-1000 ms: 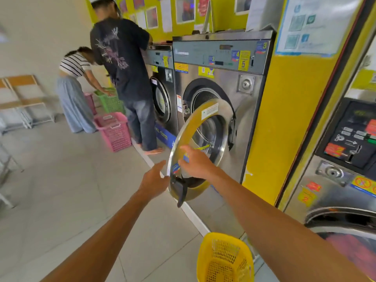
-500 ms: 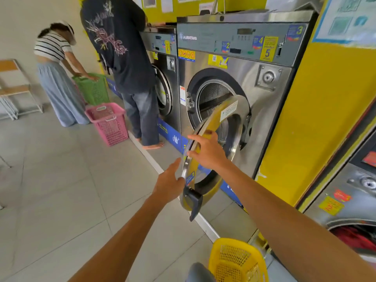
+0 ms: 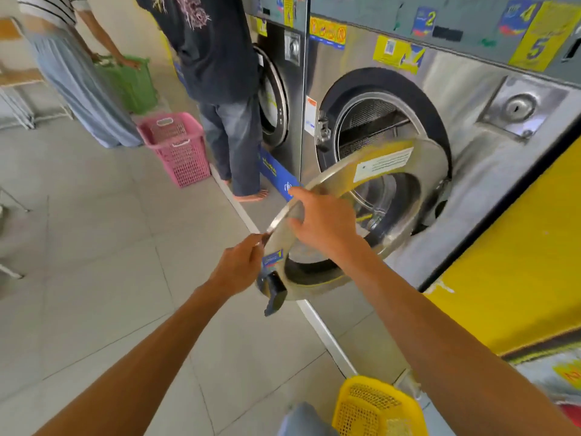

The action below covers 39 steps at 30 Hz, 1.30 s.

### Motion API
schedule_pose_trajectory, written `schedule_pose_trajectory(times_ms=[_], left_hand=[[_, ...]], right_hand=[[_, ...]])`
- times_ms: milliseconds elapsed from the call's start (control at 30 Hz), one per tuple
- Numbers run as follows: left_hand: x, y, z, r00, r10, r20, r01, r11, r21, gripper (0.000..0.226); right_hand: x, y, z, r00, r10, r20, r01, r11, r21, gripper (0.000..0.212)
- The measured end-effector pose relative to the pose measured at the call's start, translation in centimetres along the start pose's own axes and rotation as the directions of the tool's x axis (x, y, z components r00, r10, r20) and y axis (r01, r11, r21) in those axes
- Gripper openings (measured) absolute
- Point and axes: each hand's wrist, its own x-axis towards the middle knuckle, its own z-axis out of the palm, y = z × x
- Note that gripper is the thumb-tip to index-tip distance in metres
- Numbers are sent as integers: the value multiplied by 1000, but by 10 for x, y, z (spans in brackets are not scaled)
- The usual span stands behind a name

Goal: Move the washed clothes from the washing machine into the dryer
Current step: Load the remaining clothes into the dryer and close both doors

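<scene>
Head view: washing machine door hangs half open, hinged on the right, drum visible behind it. No washed clothes visible in the part of the drum that shows; the rest is hidden by the door. Right hand sits on the door's top rim, fingers curled over the edge. Left hand pinches the rim just above the dark latch handle. Yellow basket on the floor by the person's feet. Risks: door swinging back on the hinge onto the fingers if the grip slips; a bystander at the next machine stands near the swing arc; wet items could miss the basket.
</scene>
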Motion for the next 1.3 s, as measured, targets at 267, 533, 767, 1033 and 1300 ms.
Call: schedule_pose_trajectory(times_ms=[267,533,767,1033,1300], left_hand=[[70,-2,-38,987,-77,144,69,996,61,44],[178,-10,-62,980,-36,197,20,996,86,57],[305,-24,-80,957,68,283,-98,991,93,46],[403,-15,-92,904,157,397,-215,971,104,63],[459,1,-86,859,188,476,-241,969,51,76]], right_hand=[[92,25,-14,985,96,144,-110,990,93,64],[156,34,8,993,115,3,-113,971,212,52],[235,53,38,978,196,-65,-188,975,118,27],[293,62,60,894,425,-145,-409,904,129,44],[345,62,95,893,404,-199,-373,911,176,20]])
